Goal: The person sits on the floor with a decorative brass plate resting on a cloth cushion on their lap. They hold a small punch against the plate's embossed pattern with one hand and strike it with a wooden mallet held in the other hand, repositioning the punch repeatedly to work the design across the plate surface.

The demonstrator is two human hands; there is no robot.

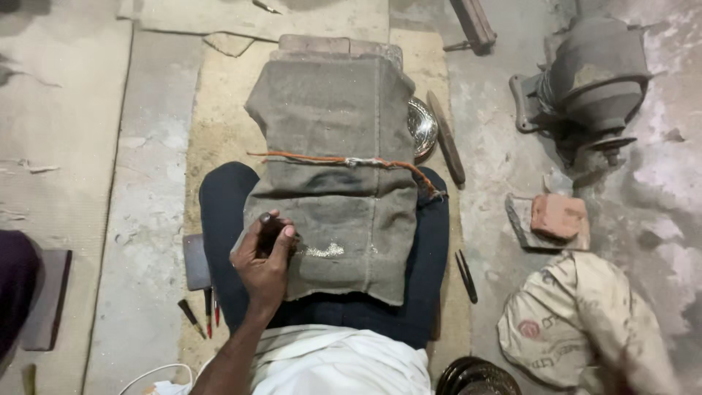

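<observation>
We sit on the floor (146,219) with a burlap-covered block (336,168) across our lap, tied round the middle by an orange cord (329,159). We read the burlap as padding, so the block works as a soft bench right in front of us.

Left hand (265,256) is at the near-left corner of the block, its grip pinching a small dark tool (269,225), tip angled toward the cloth. Holding it low at the corner likely keeps the wrist braced on the thigh. Right hand is not in view, so we say nothing of its grip.

Silvery filings (323,251) lie on the burlap just right of the tool.

Around the block:
- A shiny engraved metal plate (423,126) is tucked half under its far-right edge, a wooden stick (446,139) just beyond.
- Small hand tools with red handles (210,311) lie on the floor near-left of it, beside a flat dark slab (196,261).
- Two thin dark rods (466,276) are on the near-right.
- Further right are a brick on a stone (557,217), a printed sack (578,322) and a grey motor (592,80).

Nothing blocks the burlap top; the cord is the only ridge across it.
</observation>
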